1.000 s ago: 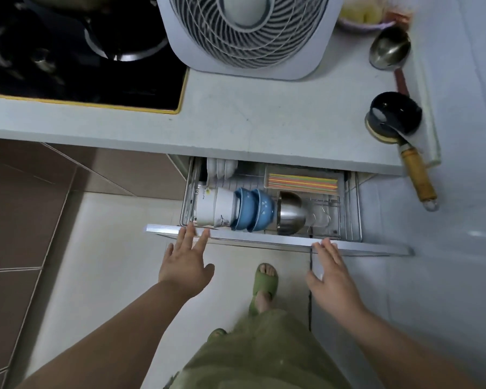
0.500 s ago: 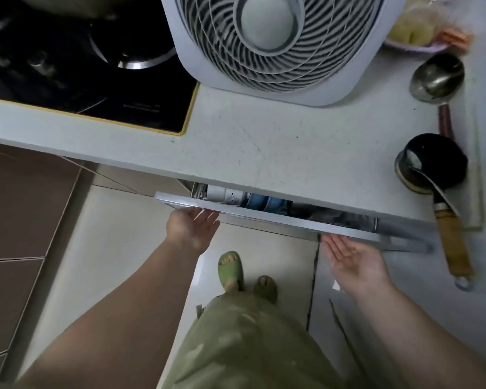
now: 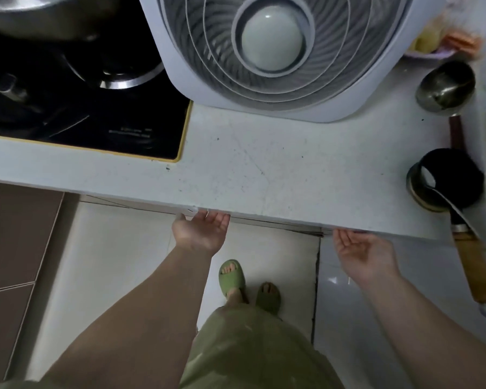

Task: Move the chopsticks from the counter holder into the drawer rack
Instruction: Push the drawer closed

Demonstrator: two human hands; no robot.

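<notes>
Head cam: both palms up under the counter [image 3: 278,169] edge.
Left hand [image 3: 201,234] and right hand [image 3: 362,252] spread, empty; fan [image 3: 272,46], hob [image 3: 82,102] on top, pale tile below.

From my feed I look down on a pale, speckled countertop [image 3: 278,164] crossing the frame from 9 to 3 o'clock. At 10 o'clock a black glass cooktop [image 3: 90,108] with a yellow edge is set into it. A white box fan [image 3: 272,46] stands at 12 o'clock. Toward 3 o'clock lie a steel ladle [image 3: 445,87] and a dark ladle [image 3: 452,178] with a wooden handle. Below the counter's front edge I see pale floor tiles [image 3: 110,262], with brown tiles [image 3: 14,234] at 8 o'clock. The light is dim and even.
</notes>
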